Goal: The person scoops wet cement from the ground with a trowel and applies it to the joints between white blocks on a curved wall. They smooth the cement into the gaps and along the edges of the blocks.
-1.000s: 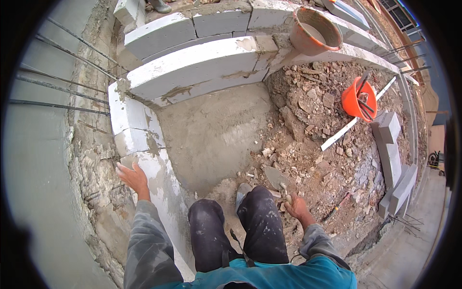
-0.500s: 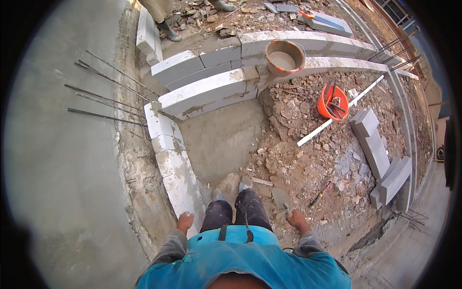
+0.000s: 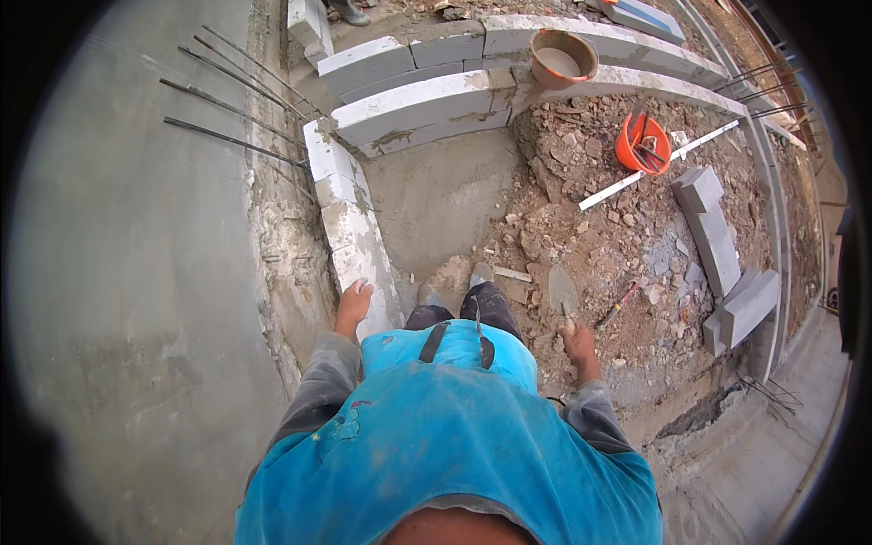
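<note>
My right hand [image 3: 578, 341] is wrapped round the handle of a pointing trowel. The trowel's grey, leaf-shaped blade [image 3: 562, 289] points away from me above the rubble. Over the low white block wall [image 3: 350, 222] on the left is my left hand [image 3: 352, 309], its fingers curled together. What those fingers hold, if anything, is too small to make out, and I cannot tell whether they touch the blocks. Grey mortar smears mark the wall's top. Just right of the trowel, a tool with a red-and-yellow handle [image 3: 618, 307] lies on the rubble.
A mortar bucket [image 3: 572, 80] rests on the far block wall. An orange bucket of tools [image 3: 627, 154] stands on rubble beside a white straight bar [image 3: 610, 193]. Loose grey blocks [image 3: 713, 245] lie right. Steel bars [image 3: 232, 134] jut out left. Another person's boot [image 3: 350, 13] shows far off.
The view has tilted, so the walls and buckets sit higher and slightly right. My right hand has raised the trowel forward. My left hand is farther forward along the wall.
</note>
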A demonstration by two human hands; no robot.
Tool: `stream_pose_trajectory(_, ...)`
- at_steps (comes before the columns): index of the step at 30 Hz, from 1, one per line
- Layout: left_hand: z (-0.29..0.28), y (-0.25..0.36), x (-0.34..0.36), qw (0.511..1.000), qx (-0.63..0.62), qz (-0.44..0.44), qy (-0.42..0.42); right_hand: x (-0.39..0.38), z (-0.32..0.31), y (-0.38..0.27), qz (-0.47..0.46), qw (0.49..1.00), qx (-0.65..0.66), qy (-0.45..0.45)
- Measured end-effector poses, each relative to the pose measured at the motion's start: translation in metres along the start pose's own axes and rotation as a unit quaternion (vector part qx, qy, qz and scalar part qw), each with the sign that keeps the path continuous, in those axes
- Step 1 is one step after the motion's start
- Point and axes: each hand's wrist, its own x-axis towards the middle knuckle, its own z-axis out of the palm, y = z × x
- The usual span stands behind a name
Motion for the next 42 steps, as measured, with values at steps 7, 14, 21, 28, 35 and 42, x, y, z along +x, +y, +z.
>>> stream_pose_trajectory(7,-0.024,-0.153,-0.039,0.991,0.039,-0.106,-0.076,-0.07,0.043,0.03,0.121,0.991,-0.04,-0.033)
stream_pose_trajectory(14,-0.059,-0.162,-0.036,0.985,0.048,-0.145,0.076,-0.048,0.074,0.041,0.08,0.995,-0.064,0.014)
stream_pose_trajectory(21,-0.047,-0.175,0.029,0.987,-0.14,-0.028,0.067,-0.011,0.092,-0.012,-0.082,0.993,-0.031,0.084)
stream_pose_trajectory(28,-0.009,-0.184,0.023,0.993,-0.091,-0.076,0.016,-0.031,0.072,-0.073,-0.07,0.991,-0.026,0.108)
stream_pose_trajectory(35,-0.017,-0.174,-0.016,0.985,-0.039,-0.167,0.02,0.034,0.042,-0.094,-0.051,0.994,-0.083,0.048)
stream_pose_trajectory(42,0.0,-0.113,0.034,0.967,0.054,-0.244,0.044,0.214,0.066,-0.126,-0.071,0.992,-0.099,0.037)
